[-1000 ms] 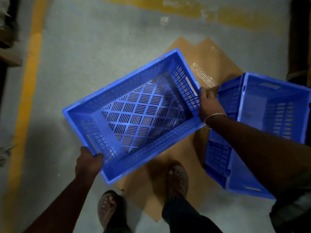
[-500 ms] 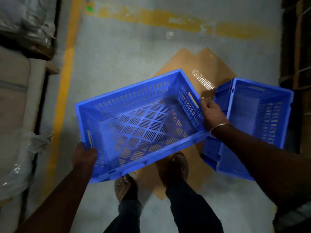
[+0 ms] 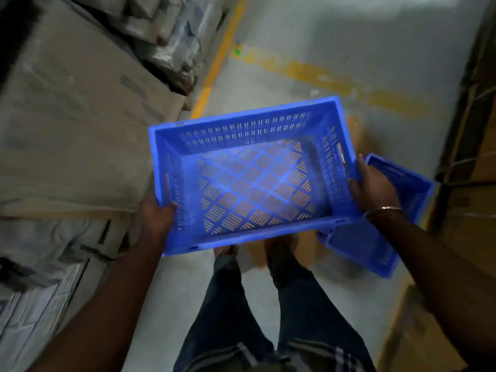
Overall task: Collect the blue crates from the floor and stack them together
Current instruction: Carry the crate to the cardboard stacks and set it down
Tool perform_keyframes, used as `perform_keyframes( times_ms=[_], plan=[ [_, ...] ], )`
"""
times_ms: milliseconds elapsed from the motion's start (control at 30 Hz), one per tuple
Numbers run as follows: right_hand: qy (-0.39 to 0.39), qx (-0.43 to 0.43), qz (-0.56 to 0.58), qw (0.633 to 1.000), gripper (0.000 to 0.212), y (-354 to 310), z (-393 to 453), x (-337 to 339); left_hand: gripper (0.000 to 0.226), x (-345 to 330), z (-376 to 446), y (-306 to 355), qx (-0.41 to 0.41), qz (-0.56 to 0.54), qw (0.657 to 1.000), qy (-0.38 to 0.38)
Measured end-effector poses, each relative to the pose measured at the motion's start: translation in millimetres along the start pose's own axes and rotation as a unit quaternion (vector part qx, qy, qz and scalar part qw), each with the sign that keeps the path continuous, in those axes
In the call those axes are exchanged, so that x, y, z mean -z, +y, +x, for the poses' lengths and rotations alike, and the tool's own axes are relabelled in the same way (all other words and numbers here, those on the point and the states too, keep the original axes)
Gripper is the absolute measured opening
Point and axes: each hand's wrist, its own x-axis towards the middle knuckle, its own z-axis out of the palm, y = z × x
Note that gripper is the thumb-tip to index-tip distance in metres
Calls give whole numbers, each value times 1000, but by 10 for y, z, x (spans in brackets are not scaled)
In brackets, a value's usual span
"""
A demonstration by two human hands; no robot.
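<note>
The person stands holding one blue crate [image 3: 255, 178] up off the floor at about waist height, open side up, its slotted bottom showing orange through the holes. The left hand [image 3: 157, 216] grips the short wall at nine o'clock, thumb hooked over the rim beside the handle slot, the other fingers hidden beneath. The right hand [image 3: 371, 186] holds the opposite short wall at three o'clock, just below that wall's handle slot; its fingers wrap around the outer face and I cannot tell how deep they curl. A thin bangle [image 3: 383, 209] sits on that wrist. The second blue crate [image 3: 375, 245] rests on the floor [image 3: 308, 63] at about four o'clock from the carried one, partly hidden behind the right forearm and seemingly tipped. To my eye the step is carrying this crate to a stacking spot, and the picture is blurred. Doing it well means keeping the crate level, both grips even, so it does not swing into the cardboard boxes [image 3: 67, 116] at nine o'clock or the wrapped goods at three. The feet stand directly under the crate, so the person should look past its far rim before stepping. When setting it onto another crate, square the corners first, then lower evenly, and slide the fingers clear of the rims.
</note>
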Motion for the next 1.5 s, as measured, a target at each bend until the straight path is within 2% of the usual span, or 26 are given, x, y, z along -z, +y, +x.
perform_keyframes(
  times_ms=[100,267,433,567,667,833,967,1167,1400,1500],
  plan=[
    [39,57,10,998,66,-268,-266,368,37,401,-350,-218,18,-45,999,24],
    [31,170,5,985,68,-836,-585,615,47,961,-628,-980,47,-79,993,70],
    [11,205,-36,978,67,-1504,-1028,502,50,1600,-1409,-1231,68,-84,986,125],
    [-20,259,-57,964,71,-2085,-1495,272,51,2184,-1982,-1887,101,-72,978,170],
    [-39,317,-70,945,71,-2622,-1910,59,43,2613,-2533,-2353,132,-95,961,225],
    [-67,414,-77,904,66,-3637,-2623,-402,31,3278,-3537,-3055,196,-108,918,326],
    [-107,491,-80,861,65,-4421,-3229,-822,38,3624,-4281,-3689,260,-107,885,372],
    [-158,601,-94,778,61,-5522,-4089,-1444,39,3930,-5182,-4368,364,-154,806,440],
    [-229,682,-104,687,61,-6739,-4919,-2311,49,4163,-5850,-4796,433,-180,718,514],
    [-256,715,-96,643,61,-7171,-5342,-2602,35,4286,-6049,-4961,477,-185,677,529]
  ],
)
